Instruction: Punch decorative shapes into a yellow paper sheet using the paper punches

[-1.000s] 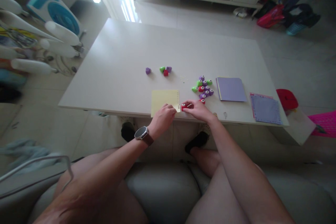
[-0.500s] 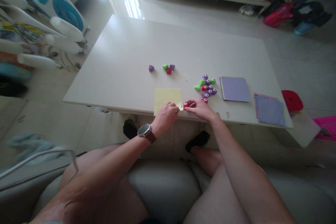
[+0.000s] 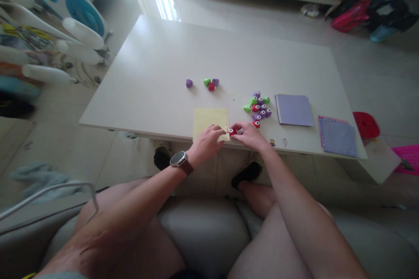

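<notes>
Pale yellow paper sheet [image 3: 209, 117], with a row of small marks down its right edge, lies flat at the near edge of the long white table [image 3: 157, 69], left of its middle. At the far left, on the tiled floor, stands a white and teal plastic appliance [image 3: 81, 8]. Next comes a round dark-faced watch [image 3: 178, 158] on a brown strap, worn on the left wrist, and beyond it on the table a lone purple plastic punch [image 3: 189, 83]. The left hand [image 3: 208, 138] lies over the sheet's lower right part, half open, thumb and forefinger parted with yellow paper showing between them; whether its other fingertips press down I cannot tell. Farther back, a green, red and purple trio of plastic punches [image 3: 211, 86] sits bunched together. At the sheet's lower right edge is a red plastic punch with a round white top [image 3: 232, 131], held between the bent thumb and fingers of the right hand [image 3: 249, 135]. Tiny pale paper scraps [image 3: 235, 94] lie behind it. Just past that hand is a cluster of green, purple and red punches [image 3: 262, 107], then a purple square paper stack [image 3: 295, 110] and, rightmost on the table, a lavender sheet with marked edges [image 3: 338, 137] over pink paper
</notes>
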`<action>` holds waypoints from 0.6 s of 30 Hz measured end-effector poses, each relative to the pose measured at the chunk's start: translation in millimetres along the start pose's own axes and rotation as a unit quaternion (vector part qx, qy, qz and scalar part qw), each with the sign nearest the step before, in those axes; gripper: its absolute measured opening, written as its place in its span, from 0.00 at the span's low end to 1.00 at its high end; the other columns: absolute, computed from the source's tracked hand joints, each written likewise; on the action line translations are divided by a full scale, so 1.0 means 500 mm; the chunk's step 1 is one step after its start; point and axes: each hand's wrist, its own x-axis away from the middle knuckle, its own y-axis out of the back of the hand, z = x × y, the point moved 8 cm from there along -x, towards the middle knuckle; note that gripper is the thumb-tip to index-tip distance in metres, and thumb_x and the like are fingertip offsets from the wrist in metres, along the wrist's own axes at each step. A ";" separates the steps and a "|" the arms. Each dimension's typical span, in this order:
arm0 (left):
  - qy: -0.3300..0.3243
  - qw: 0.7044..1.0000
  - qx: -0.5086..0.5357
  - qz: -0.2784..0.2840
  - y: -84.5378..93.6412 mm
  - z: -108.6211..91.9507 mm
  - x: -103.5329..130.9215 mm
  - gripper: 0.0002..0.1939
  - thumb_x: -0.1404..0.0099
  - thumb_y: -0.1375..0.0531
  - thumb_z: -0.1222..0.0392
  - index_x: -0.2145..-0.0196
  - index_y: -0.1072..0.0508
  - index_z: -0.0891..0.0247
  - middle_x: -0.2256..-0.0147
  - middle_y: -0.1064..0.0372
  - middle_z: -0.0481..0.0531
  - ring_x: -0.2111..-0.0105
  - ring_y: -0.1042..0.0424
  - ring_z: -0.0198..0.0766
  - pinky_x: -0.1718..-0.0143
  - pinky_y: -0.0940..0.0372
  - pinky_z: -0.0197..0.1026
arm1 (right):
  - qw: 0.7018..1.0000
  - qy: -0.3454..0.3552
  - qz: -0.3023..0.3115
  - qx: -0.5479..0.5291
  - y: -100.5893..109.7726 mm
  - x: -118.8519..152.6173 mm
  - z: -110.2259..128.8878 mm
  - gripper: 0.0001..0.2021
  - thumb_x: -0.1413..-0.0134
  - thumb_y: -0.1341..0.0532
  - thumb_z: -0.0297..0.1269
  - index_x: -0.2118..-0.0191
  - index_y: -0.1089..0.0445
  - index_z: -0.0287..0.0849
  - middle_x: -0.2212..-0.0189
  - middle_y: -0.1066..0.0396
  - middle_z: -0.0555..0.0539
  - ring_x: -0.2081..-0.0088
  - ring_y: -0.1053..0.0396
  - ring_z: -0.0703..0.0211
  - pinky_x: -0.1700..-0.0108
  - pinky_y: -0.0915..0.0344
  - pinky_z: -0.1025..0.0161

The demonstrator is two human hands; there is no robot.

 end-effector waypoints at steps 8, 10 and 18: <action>0.007 0.996 -0.081 0.032 0.007 0.048 -0.003 0.27 0.35 0.33 0.65 0.38 0.27 0.65 0.35 0.33 0.64 0.31 0.40 0.54 0.29 0.42 0.57 | 1.000 0.013 0.008 0.026 -0.013 -0.001 0.000 0.11 0.51 0.34 0.21 0.64 0.23 0.43 0.65 0.20 0.49 0.64 0.24 0.59 0.58 0.30 0.63; 0.005 0.996 -0.085 0.042 0.002 0.047 -0.001 0.26 0.34 0.34 0.65 0.39 0.26 0.64 0.35 0.33 0.63 0.31 0.39 0.53 0.29 0.42 0.56 | 0.999 0.017 0.007 0.030 -0.016 -0.002 0.001 0.10 0.51 0.34 0.22 0.64 0.23 0.43 0.66 0.21 0.49 0.63 0.24 0.59 0.58 0.30 0.63; 0.010 0.994 -0.094 0.047 -0.005 0.047 -0.001 0.25 0.34 0.35 0.64 0.39 0.24 0.62 0.33 0.36 0.63 0.30 0.40 0.53 0.29 0.42 0.55 | 0.999 0.026 0.003 0.040 -0.008 0.000 0.008 0.11 0.54 0.30 0.24 0.62 0.22 0.44 0.62 0.21 0.49 0.61 0.25 0.57 0.55 0.31 0.62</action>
